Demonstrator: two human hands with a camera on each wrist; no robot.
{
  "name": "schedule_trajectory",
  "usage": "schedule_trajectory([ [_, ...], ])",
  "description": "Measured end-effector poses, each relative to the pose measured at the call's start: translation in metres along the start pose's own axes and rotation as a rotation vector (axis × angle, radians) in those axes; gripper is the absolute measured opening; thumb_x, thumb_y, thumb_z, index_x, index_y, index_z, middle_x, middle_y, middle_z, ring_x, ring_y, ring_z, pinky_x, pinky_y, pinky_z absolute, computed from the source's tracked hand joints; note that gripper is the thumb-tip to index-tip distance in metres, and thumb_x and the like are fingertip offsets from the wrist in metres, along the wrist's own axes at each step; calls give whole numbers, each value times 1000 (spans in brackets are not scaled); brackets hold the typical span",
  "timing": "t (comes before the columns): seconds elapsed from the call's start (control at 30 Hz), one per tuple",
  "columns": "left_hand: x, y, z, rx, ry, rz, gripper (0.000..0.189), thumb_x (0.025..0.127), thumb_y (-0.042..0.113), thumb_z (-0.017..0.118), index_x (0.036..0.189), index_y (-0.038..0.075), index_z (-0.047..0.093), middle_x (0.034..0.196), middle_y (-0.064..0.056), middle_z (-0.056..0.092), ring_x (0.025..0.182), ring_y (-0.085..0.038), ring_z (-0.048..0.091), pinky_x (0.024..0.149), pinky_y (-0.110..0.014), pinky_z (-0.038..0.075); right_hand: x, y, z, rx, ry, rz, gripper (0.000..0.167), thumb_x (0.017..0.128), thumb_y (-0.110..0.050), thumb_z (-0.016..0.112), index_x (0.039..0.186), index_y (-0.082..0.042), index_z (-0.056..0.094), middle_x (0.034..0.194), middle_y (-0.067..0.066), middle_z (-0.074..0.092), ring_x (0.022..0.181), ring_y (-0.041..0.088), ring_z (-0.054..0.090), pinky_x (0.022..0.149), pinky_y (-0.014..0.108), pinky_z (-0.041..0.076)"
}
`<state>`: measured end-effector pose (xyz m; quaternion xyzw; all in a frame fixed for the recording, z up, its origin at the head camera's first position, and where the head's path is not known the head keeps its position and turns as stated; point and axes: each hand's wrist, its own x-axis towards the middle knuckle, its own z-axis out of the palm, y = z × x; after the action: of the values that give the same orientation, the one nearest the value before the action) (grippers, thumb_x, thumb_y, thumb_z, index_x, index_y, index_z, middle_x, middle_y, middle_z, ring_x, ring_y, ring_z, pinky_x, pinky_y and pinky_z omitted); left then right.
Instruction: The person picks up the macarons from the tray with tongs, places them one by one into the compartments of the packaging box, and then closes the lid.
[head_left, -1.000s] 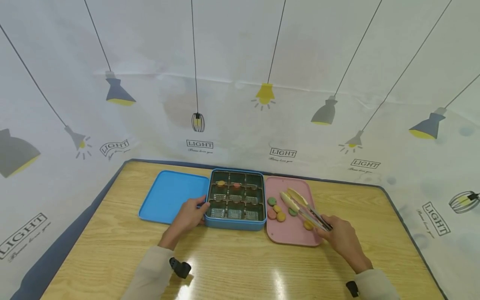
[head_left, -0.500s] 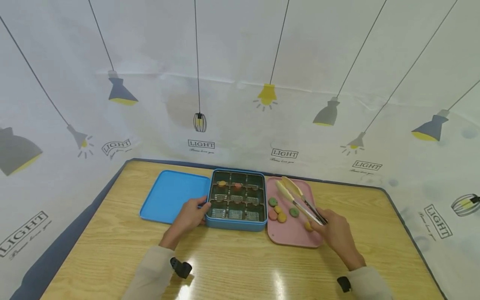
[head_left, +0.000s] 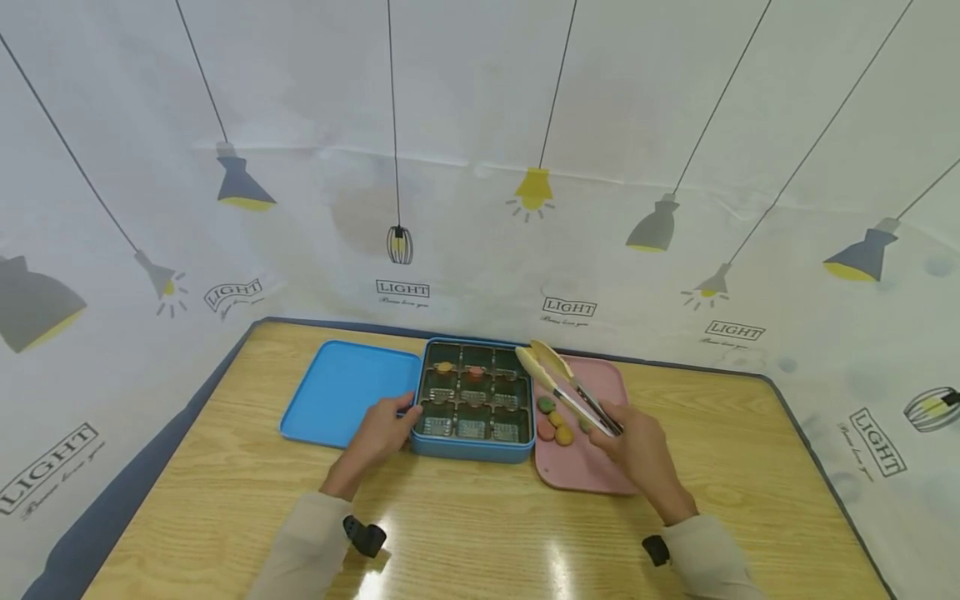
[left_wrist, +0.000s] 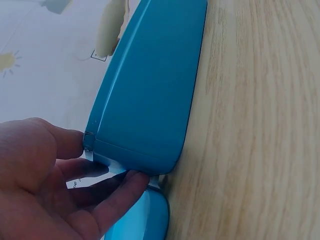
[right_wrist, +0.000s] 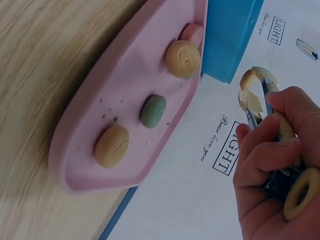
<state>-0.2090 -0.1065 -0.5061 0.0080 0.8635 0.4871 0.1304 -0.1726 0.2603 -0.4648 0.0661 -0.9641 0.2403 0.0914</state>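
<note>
My left hand holds the near left corner of a blue box; in the left wrist view the thumb is at the rim, fingers along the wall. Inside, a clear divider forms several compartments. A yellow macaron sits in the back left one, a pink macaron in the back middle. With my right hand I grip metal tongs with cream tips, raised where the box's right rim meets the pink tray. Whether the tips hold anything, I cannot tell.
Several macarons lie on the tray, among them a green one, a yellow one and a pink one. A blue lid lies left of the box. A printed sheet stands behind the wooden table.
My right hand has moved left with the tongs, whose tips went from over the middle of the tray to the box's right rim. The left hand stays on the box.
</note>
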Motion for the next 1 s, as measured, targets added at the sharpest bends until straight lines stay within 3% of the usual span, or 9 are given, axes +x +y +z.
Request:
schedule_trajectory([
  [0.1, -1, 1, 0, 10, -3, -4, 54, 106, 27, 48, 152, 2, 36, 51, 1, 41, 42, -12, 32, 44, -28, 32, 2, -5, 2, -11, 2, -19, 50, 84, -16, 79, 126, 6, 65, 98, 18, 71, 68, 18, 52, 59, 31, 41],
  [0.33, -2, 2, 0, 21, -1, 11, 53, 106, 27, 48, 152, 2, 36, 49, 2, 38, 40, -11, 27, 43, -27, 30, 3, -12, 6, -2, -32, -2, 49, 83, -13, 77, 127, 5, 65, 101, 17, 71, 71, 20, 57, 63, 35, 48],
  [0.7, -3, 3, -1, 27, -12, 17, 53, 106, 25, 47, 152, 2, 34, 51, 1, 38, 40, -11, 26, 43, -26, 30, 4, -13, 10, 14, -28, 1, 49, 83, -14, 77, 126, 5, 66, 97, 16, 70, 70, 19, 56, 62, 35, 49],
  [1.0, -2, 1, -1, 49, -20, 38, 52, 107, 23, 46, 152, 0, 33, 51, 2, 36, 41, -10, 24, 43, -26, 29, -2, -4, 1, -23, 3, -17, 51, 83, -16, 78, 126, 6, 65, 100, 18, 72, 69, 20, 55, 61, 34, 46],
])
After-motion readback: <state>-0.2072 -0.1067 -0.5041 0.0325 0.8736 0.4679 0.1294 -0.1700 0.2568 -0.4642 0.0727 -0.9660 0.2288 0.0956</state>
